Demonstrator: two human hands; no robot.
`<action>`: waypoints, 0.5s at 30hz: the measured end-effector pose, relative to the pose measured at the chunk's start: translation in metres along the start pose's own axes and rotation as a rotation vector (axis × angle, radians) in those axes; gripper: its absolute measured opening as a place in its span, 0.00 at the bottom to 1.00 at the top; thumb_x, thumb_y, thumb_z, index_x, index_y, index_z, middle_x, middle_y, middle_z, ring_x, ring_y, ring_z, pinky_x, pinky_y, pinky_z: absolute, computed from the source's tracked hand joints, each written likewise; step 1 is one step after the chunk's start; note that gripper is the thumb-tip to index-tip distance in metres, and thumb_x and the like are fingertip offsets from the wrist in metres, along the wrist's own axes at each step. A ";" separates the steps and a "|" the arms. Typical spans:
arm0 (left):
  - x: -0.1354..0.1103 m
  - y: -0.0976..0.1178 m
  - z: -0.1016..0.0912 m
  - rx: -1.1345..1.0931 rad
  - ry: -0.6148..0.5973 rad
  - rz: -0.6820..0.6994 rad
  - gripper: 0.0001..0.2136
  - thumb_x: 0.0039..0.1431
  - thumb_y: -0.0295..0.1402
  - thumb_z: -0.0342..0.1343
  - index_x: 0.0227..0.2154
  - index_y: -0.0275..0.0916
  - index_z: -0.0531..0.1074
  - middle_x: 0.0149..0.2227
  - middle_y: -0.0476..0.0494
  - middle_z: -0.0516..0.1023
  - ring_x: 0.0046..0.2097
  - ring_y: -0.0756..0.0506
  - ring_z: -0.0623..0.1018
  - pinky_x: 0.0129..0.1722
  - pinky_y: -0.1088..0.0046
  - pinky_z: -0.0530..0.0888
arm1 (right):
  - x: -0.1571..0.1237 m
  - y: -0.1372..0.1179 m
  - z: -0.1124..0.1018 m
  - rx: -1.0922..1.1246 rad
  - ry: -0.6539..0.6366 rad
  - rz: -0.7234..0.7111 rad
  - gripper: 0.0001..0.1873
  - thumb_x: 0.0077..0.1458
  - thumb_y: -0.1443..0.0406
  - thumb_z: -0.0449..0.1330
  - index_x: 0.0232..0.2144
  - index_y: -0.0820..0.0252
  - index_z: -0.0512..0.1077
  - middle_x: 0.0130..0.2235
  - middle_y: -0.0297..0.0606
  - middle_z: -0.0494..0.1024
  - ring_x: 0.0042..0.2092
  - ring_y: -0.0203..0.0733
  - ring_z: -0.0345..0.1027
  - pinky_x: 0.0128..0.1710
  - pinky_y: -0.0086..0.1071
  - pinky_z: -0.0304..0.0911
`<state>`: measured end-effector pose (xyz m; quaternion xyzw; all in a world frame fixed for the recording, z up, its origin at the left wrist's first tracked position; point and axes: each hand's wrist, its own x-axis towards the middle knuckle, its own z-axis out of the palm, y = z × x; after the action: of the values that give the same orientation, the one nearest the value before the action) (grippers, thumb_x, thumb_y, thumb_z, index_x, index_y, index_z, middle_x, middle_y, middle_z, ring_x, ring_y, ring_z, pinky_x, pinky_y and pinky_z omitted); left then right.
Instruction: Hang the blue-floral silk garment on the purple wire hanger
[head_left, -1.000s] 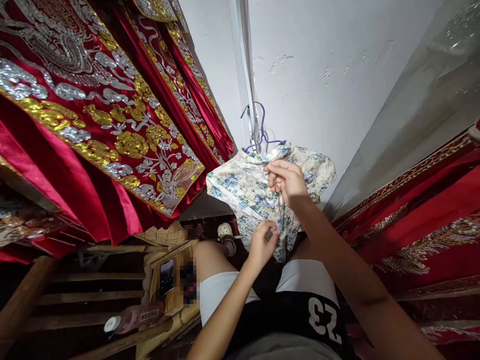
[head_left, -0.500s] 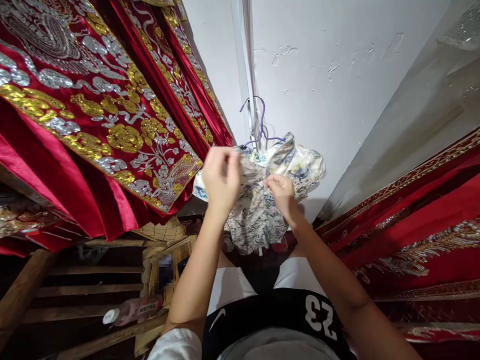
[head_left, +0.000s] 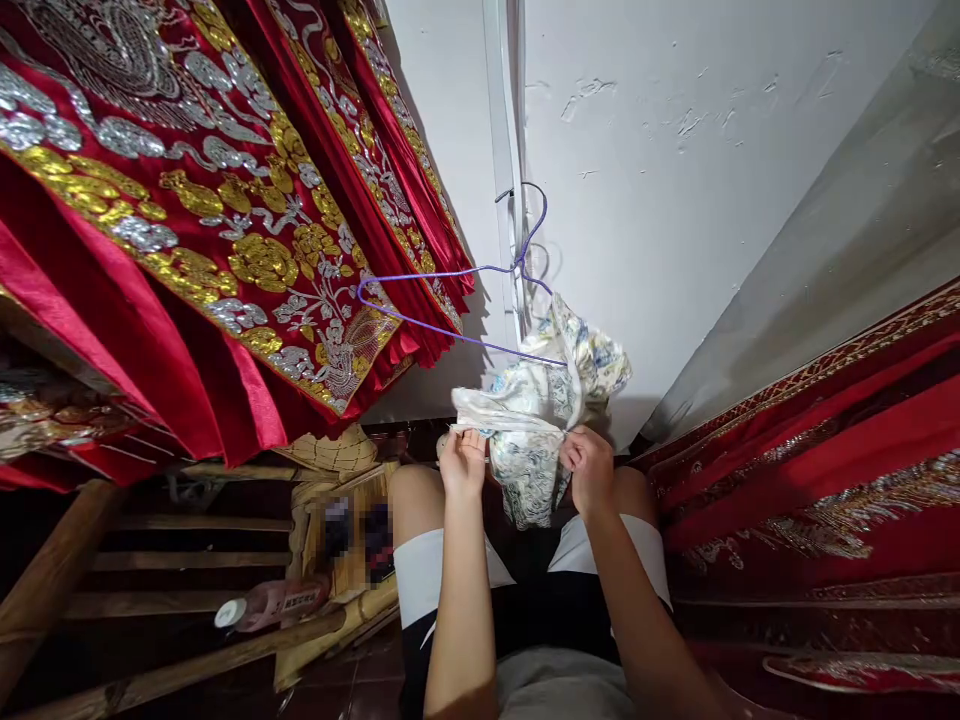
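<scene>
A floral blouse (head_left: 532,465), pale with blue and yellow print, hangs half off a purple wire hanger (head_left: 435,272). The hanger's left arm is bare; its right arm still runs into the blouse's shoulder. Its hook hangs at a white vertical strip (head_left: 504,130) on the wall. My left hand (head_left: 461,465) is at the lower edge of the freed left sleeve, its thumb and fingers closed on the cloth. My right hand (head_left: 589,465) is closed on the blouse's front edge, a little lower than the hanger's bottom bar.
Red drapery (head_left: 247,240) with gold and silver sequins hangs at left; more red embroidered cloth (head_left: 840,480) is at right. Low at left stands a bamboo frame (head_left: 315,640) with a pink bottle (head_left: 277,603) on it. Behind the hanger is a white wall (head_left: 637,200).
The blouse's left shoulder has come off the hanger, baring that arm. My left hand has moved down with the sleeve, and my right hand is lower too.
</scene>
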<state>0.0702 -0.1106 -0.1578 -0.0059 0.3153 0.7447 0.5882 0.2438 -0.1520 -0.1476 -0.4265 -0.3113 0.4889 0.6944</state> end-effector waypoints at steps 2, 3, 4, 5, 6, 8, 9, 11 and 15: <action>-0.010 -0.010 -0.002 0.000 -0.008 0.010 0.11 0.67 0.25 0.51 0.28 0.37 0.70 0.30 0.46 0.75 0.34 0.50 0.79 0.46 0.72 0.78 | 0.001 0.005 -0.025 -0.051 0.050 -0.002 0.23 0.47 0.58 0.61 0.14 0.54 0.50 0.18 0.25 0.47 0.20 0.31 0.41 0.19 0.30 0.42; -0.015 -0.011 -0.001 0.013 -0.054 0.026 0.09 0.66 0.26 0.54 0.29 0.38 0.71 0.32 0.46 0.76 0.37 0.50 0.79 0.49 0.71 0.77 | 0.001 0.006 -0.037 -0.075 0.062 0.000 0.24 0.46 0.58 0.62 0.13 0.54 0.50 0.17 0.24 0.46 0.20 0.31 0.39 0.18 0.30 0.40; -0.021 -0.011 0.002 0.042 -0.130 0.048 0.07 0.64 0.28 0.58 0.29 0.38 0.72 0.33 0.46 0.76 0.39 0.49 0.79 0.51 0.70 0.77 | 0.001 0.007 -0.046 -0.097 0.071 0.003 0.23 0.45 0.58 0.62 0.13 0.54 0.52 0.17 0.24 0.46 0.20 0.31 0.38 0.18 0.30 0.39; -0.027 -0.011 0.005 0.091 -0.229 0.071 0.06 0.62 0.30 0.61 0.29 0.38 0.73 0.34 0.46 0.76 0.40 0.49 0.79 0.51 0.70 0.76 | 0.001 0.006 -0.052 -0.123 0.071 0.003 0.23 0.45 0.58 0.64 0.13 0.54 0.54 0.17 0.25 0.48 0.20 0.31 0.39 0.18 0.31 0.40; -0.035 -0.011 0.009 0.158 -0.339 0.097 0.07 0.59 0.33 0.65 0.28 0.39 0.74 0.35 0.46 0.76 0.41 0.48 0.79 0.51 0.71 0.76 | 0.001 0.005 -0.054 -0.150 0.062 -0.004 0.22 0.45 0.58 0.65 0.13 0.55 0.57 0.18 0.27 0.52 0.21 0.32 0.43 0.19 0.30 0.44; -0.052 -0.013 0.018 0.343 -0.532 0.157 0.11 0.57 0.40 0.68 0.29 0.39 0.75 0.36 0.46 0.77 0.41 0.48 0.77 0.48 0.73 0.75 | -0.001 0.002 -0.051 -0.194 0.003 -0.028 0.18 0.47 0.53 0.67 0.17 0.55 0.67 0.22 0.32 0.65 0.26 0.37 0.58 0.26 0.32 0.58; -0.062 -0.014 0.022 0.456 -0.615 0.193 0.12 0.58 0.42 0.68 0.29 0.40 0.76 0.37 0.46 0.77 0.42 0.47 0.77 0.48 0.72 0.74 | -0.002 0.001 -0.046 -0.196 -0.065 -0.021 0.19 0.49 0.49 0.66 0.21 0.55 0.71 0.26 0.35 0.71 0.31 0.41 0.65 0.32 0.34 0.64; -0.079 -0.018 0.030 0.695 -0.761 0.281 0.11 0.61 0.44 0.65 0.32 0.41 0.79 0.41 0.43 0.78 0.45 0.44 0.77 0.51 0.69 0.73 | -0.004 -0.001 -0.033 -0.150 -0.257 0.063 0.28 0.53 0.37 0.59 0.30 0.54 0.76 0.34 0.40 0.77 0.42 0.49 0.72 0.43 0.39 0.69; -0.091 -0.019 0.032 0.995 -0.835 0.475 0.11 0.66 0.41 0.60 0.45 0.43 0.81 0.49 0.39 0.77 0.55 0.40 0.75 0.59 0.64 0.68 | -0.001 -0.013 -0.012 -0.061 -0.576 0.249 0.32 0.54 0.34 0.57 0.36 0.54 0.77 0.36 0.41 0.80 0.45 0.51 0.74 0.46 0.42 0.71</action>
<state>0.1270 -0.1728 -0.1064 0.6211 0.3593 0.5600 0.4142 0.2592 -0.1581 -0.1416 -0.3257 -0.4553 0.6612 0.4994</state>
